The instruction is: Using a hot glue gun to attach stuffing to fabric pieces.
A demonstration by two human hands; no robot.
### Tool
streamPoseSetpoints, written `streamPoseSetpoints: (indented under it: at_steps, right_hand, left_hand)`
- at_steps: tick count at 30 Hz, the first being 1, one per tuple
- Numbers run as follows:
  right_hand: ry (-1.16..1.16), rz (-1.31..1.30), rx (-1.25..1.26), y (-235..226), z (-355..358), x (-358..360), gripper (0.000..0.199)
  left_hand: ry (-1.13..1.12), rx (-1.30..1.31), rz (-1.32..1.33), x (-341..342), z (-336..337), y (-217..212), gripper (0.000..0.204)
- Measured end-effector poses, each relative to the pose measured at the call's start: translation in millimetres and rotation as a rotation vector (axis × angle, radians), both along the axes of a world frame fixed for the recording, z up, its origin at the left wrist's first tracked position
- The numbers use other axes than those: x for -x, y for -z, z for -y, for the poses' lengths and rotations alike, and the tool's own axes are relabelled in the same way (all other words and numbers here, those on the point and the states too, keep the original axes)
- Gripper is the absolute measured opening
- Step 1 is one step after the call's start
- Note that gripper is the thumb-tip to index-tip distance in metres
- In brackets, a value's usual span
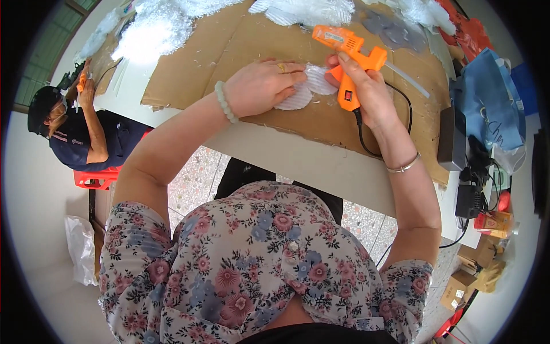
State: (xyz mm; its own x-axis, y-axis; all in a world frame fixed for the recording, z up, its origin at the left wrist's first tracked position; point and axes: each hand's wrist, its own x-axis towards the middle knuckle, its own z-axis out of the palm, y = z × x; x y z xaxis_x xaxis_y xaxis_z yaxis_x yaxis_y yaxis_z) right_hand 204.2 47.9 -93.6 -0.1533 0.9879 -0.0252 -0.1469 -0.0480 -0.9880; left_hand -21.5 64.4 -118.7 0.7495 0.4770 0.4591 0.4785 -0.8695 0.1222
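Observation:
My right hand (369,86) is closed around the handle of an orange glue gun (346,43). Its nozzle points to the far left, and a pale glue stick (409,79) sticks out of its back. Below the gun, white ribbed petal-shaped pieces (297,97) lie overlapping on brown cardboard (229,54). My left hand (263,86) reaches over them from the left, its fingers and thumb closed on the edge of the white pieces. Part of these pieces is hidden under those fingers. The fingertips of my right hand are close to their right side.
Fluffy white material (157,28) and white ribbed pieces (303,10) cover the far side of the table. The gun's black cable (366,143) loops over the cardboard. At right stand a dark box (452,137) and a blue bag (487,97). A co-worker (86,126) sits at far left.

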Motion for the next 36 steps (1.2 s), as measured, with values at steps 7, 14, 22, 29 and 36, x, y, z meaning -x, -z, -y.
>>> streamPoseSetpoints:
  at_steps: [7, 14, 22, 29, 36]
  right_hand:
    - [0.106, 0.012, 0.082, -9, -5, -25, 0.03]
    - [0.225, -0.051, -0.178, -26, -16, -79, 0.029]
    - [0.679, -0.287, -0.217, -41, -30, -121, 0.023]
    - [0.773, -0.413, -0.065, -35, -35, -150, 0.017]
    - [0.733, -0.41, -0.031, -42, -59, -181, 0.019]
  left_hand:
    - [-0.044, 0.117, -0.052, -5, -7, -3, 0.039]
    - [-0.007, 0.17, 0.142, -45, 4, -31, 0.042]
    - [0.011, 0.285, 0.079, -67, 8, -65, 0.045]
    - [0.024, 0.232, 0.427, -129, -44, -124, 0.034]
    - [-0.153, 0.278, 0.331, -235, -175, -120, 0.024]
